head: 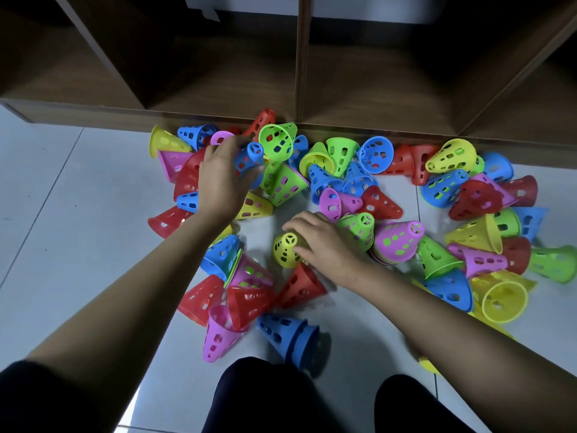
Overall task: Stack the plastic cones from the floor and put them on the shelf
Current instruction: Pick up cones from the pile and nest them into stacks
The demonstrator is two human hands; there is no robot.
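head view: the plastic cones (343, 170) lie scattered across the middle of the frame on the tiled floor (62, 220), just in front of the wooden shelf (301, 73) that fills the top. its compartments are dark and no cone shows in them.

your left hand (223, 182), left of centre, has its fingers curled round a blue cone (249, 157) whose narrow end points up and to the right. your right hand (324, 245), just below centre, has thumb and fingers bent over a yellow cone (288, 249) whose narrow end faces the camera. just right of that hand, a purple cone (398, 242) sits on top of a short stack.

these cones look like thin, hollow, perforated plastic. expect them to be light and fairly stiff, with some give at the wide rim, and smooth enough to slip. take each one round the mid-body, or hook a fingertip through a hole, rather than pinching the small tip. they should nest wide end over narrow end. press lightly, since jammed ones may stick. a tall stack will probably sway, so hold it low.
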